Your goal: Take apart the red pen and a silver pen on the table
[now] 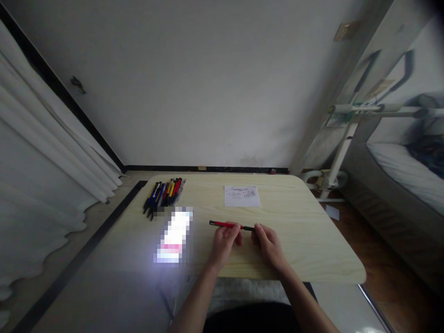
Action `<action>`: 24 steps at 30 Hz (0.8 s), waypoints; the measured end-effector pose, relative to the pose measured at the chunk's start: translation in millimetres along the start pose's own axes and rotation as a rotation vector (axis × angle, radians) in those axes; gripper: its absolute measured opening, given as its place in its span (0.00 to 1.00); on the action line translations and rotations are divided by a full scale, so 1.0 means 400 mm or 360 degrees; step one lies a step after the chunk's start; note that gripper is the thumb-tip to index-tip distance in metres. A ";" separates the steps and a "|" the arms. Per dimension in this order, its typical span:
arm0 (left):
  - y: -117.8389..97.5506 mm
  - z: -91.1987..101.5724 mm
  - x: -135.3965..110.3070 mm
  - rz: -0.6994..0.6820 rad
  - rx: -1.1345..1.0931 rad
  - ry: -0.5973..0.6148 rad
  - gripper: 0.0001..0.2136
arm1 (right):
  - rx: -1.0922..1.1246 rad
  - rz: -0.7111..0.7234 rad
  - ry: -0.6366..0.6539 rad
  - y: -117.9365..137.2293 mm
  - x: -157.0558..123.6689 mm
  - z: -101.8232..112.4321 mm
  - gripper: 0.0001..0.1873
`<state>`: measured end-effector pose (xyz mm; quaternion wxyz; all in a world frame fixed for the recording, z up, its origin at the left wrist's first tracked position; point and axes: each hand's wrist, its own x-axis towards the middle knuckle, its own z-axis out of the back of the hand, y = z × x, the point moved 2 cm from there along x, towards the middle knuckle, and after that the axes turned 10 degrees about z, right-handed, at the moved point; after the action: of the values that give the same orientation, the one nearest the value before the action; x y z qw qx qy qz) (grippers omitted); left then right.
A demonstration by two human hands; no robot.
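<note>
A red pen (pixel 225 225) with black ends is held level just above the pale wooden table (pixel 305 231). My left hand (pixel 225 241) is closed round the pen's middle, with its red barrel sticking out to the left. My right hand (pixel 268 243) pinches the pen's black right end. The two hands sit close together near the table's front edge.
A bundle of several pens (pixel 163 194) in blue, black, yellow and red lies at the table's back left. A small white paper with scribbles (pixel 242 196) lies behind my hands. A bright blurred rectangle (pixel 174 236) lies left of them. A bed (pixel 405 175) stands to the right.
</note>
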<state>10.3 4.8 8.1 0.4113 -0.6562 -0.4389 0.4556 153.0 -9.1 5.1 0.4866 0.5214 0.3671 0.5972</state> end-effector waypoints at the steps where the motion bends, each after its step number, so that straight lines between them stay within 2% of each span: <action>1: 0.001 0.000 0.001 -0.0005 0.0002 0.0004 0.14 | 0.0000 0.0003 -0.0001 0.000 0.000 0.000 0.25; 13: 0.005 0.004 0.007 -0.0063 0.0138 0.0001 0.18 | 0.0098 0.0042 -0.0063 -0.016 0.007 -0.001 0.25; 17: -0.003 0.023 -0.024 0.0033 0.0207 0.0009 0.19 | 0.0195 0.0054 -0.0087 -0.016 0.008 0.005 0.25; 19: -0.022 0.058 -0.059 0.0059 0.0317 -0.0053 0.21 | 0.0237 0.0060 -0.0098 -0.017 0.009 0.007 0.25; 21: -0.062 0.116 -0.103 -0.0030 0.0497 -0.0178 0.21 | 0.0269 0.0055 -0.0109 -0.022 0.011 0.008 0.24; 24: -0.144 0.236 -0.169 -0.0275 0.0931 -0.0611 0.22 | 0.0289 0.0062 -0.0106 -0.029 0.012 0.006 0.24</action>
<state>-105.3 -30.3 55.2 0.5287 -0.3737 -0.4131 0.6404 157.7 -1.8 -4.3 0.4375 0.5900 0.3932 0.5531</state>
